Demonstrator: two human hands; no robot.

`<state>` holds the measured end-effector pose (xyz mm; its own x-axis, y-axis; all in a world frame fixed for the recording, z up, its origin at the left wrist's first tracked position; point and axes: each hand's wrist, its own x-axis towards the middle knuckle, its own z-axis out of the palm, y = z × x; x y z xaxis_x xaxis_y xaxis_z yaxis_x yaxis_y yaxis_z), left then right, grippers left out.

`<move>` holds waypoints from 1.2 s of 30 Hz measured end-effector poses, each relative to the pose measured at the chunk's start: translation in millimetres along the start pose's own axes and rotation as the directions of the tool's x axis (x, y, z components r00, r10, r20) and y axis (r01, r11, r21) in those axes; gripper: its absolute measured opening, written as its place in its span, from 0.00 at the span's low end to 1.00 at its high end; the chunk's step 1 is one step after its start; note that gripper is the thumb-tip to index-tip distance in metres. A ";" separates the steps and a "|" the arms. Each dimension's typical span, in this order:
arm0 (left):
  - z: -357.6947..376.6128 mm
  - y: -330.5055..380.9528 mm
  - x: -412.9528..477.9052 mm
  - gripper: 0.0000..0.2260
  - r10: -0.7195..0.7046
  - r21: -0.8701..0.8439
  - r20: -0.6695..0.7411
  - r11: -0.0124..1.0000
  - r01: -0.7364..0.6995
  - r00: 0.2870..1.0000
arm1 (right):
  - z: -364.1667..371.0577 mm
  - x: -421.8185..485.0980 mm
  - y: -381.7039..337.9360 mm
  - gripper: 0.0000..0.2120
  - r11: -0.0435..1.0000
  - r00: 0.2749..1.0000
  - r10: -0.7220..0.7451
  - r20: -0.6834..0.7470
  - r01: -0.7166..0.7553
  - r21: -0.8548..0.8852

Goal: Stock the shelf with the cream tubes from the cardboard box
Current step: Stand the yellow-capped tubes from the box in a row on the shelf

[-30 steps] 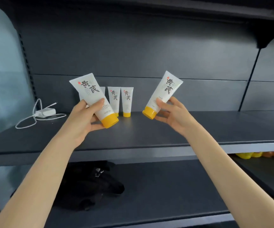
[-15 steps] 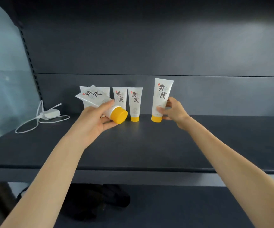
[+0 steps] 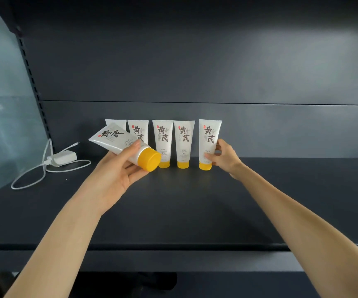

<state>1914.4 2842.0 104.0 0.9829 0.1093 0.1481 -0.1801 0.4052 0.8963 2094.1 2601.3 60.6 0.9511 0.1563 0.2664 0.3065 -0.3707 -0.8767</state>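
- Shelf (image 3: 184, 207): a dark, flat board ran across the whole view and was closed at its far side by a dark back panel (image 3: 195, 61).
- Standing tubes (image 3: 162, 143): four white cream tubes stood upright on their yellow caps in a row against the back panel, left of centre. The leftmost was largely hidden behind the tilted tube.
- End tube (image 3: 210, 136): a fifth white tube stood upright, cap down on the shelf, at the right end of the row. It was just beside its neighbour, with a narrow gap between them.
- Right hand (image 3: 224, 159): it reached to the far side of the shelf, thumb and fingers curled round the lower right part of the end tube, just above its cap.
- Tilted tube (image 3: 118, 139): it was held above the shelf in front of the left end of the row. It lay slantwise, its crimped end to the far left and its yellow cap (image 3: 149, 159) to the near right.
- Left hand (image 3: 118, 177): the fingers were wrapped beneath the tilted tube and the thumb lay on top, close to the cap.
- White charger (image 3: 62, 158): it lay at the far left of the shelf, well apart from the tubes, and its cable (image 3: 30, 181) looped toward the near left.
- Slotted upright (image 3: 34, 82): it rose along the left edge of the back panel.
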 end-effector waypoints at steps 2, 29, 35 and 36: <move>-2.9 -1.0 0.7 0.25 -0.022 -0.007 0.026 1.000 0.022 0.999 | 2.4 4.1 3.0 0.17 1.000 1.000 0.013 0.010 -0.012 -0.015; -6.1 -3.9 -2.6 0.27 0.014 0.535 0.090 0.843 -0.060 0.996 | -5.7 14.5 8.7 0.28 0.997 0.996 0.075 -0.042 -0.076 -0.012; 28.6 -10.0 8.7 0.21 0.046 0.629 0.100 0.771 -0.099 0.994 | -16.1 -24.4 -46.8 0.13 0.972 0.976 -0.019 -0.216 0.069 0.225; 35.5 -12.4 10.0 0.19 0.044 0.632 0.114 0.768 -0.107 0.993 | -16.5 -34.7 -57.3 0.16 0.949 0.987 -0.034 -0.156 0.080 0.304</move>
<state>1927.8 2805.8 109.2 0.9718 0.0232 0.2345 -0.2193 -0.2742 0.9363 2044.2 2602.0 108.2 0.9346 0.0243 0.3548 0.3556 -0.0612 -0.9326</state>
